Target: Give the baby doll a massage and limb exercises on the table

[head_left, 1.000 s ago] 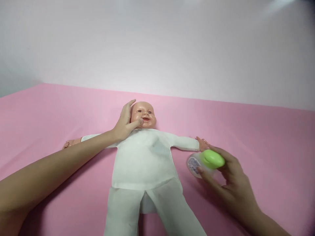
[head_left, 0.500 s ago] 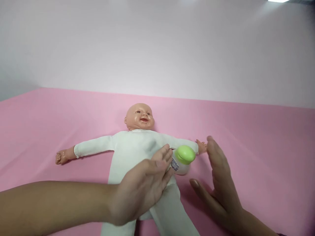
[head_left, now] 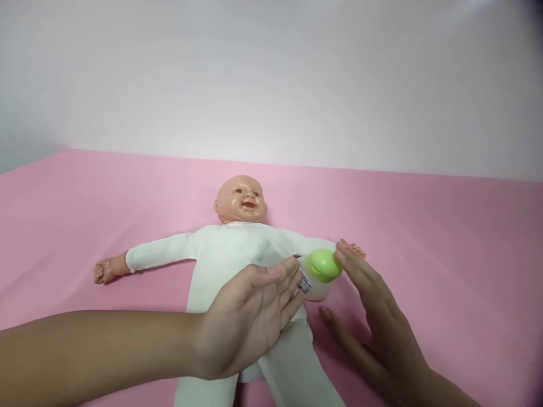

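Note:
A baby doll (head_left: pixel 229 249) in a white cloth suit lies on its back with its arms spread. Beside its torso, under its arm on the right, stands a bottle (head_left: pixel 319 277) with a bright green cap and a pale, see-through body with printed text. My left hand (head_left: pixel 250 316) is held over the doll's belly, palm up and fingers stretched out, the fingertips close to the bottle's label. To the right of the bottle is my right hand (head_left: pixel 373 311), its thumb apart from the fingers. Its fingertips overlap the cap's edge; I cannot tell whether they touch it.
A pink surface (head_left: pixel 445 254) lies under the doll and the bottle, with faint creases at both sides. Behind its far edge rises a plain pale wall (head_left: pixel 271 85).
My right hand has moved left, from beside the doll's hand to the bottle's cap. My left hand has shifted only slightly, and the doll lies as before.

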Demonstrator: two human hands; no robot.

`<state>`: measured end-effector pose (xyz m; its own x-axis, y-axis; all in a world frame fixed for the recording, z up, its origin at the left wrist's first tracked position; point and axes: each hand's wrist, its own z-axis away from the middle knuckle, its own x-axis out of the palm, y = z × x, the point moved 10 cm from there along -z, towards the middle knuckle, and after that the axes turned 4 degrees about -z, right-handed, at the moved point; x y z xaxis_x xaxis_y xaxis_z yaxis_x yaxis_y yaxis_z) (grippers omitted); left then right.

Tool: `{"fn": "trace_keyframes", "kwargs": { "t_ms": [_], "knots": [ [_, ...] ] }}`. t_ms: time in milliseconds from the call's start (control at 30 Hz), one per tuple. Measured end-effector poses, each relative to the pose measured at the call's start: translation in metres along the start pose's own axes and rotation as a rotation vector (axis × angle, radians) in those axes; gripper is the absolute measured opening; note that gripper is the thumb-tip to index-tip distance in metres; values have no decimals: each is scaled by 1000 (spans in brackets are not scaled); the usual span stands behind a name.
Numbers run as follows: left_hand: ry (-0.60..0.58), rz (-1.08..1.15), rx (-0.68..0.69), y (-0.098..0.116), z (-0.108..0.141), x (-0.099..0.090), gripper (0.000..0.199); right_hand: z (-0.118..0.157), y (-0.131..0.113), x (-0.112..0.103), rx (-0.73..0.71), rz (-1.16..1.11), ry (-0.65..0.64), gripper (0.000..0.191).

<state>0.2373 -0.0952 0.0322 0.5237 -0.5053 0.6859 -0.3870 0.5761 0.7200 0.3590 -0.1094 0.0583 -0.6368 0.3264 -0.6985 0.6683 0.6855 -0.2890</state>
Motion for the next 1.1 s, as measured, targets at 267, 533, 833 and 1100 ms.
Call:
{"fn": "trace_keyframes", "kwargs": {
  "t_ms": [267, 533, 833, 1100],
  "knots": [
    [-27, -87, -27, -3, -4, -1, 115, 1, 34, -23, 234, 52, 161, 52],
    [-83, -87, -41, -4, -4, 6, 111, 1, -8, -30, 55, 289, 157, 76],
    [-313, -46, -9, -8, 8, 30, 81, -1, -56, 8, -333, 276, -193, 83],
    [-184, -291, 114, 7, 6, 20, 80, -6, -50, -1, -133, 124, -183, 76]
  ]
}}
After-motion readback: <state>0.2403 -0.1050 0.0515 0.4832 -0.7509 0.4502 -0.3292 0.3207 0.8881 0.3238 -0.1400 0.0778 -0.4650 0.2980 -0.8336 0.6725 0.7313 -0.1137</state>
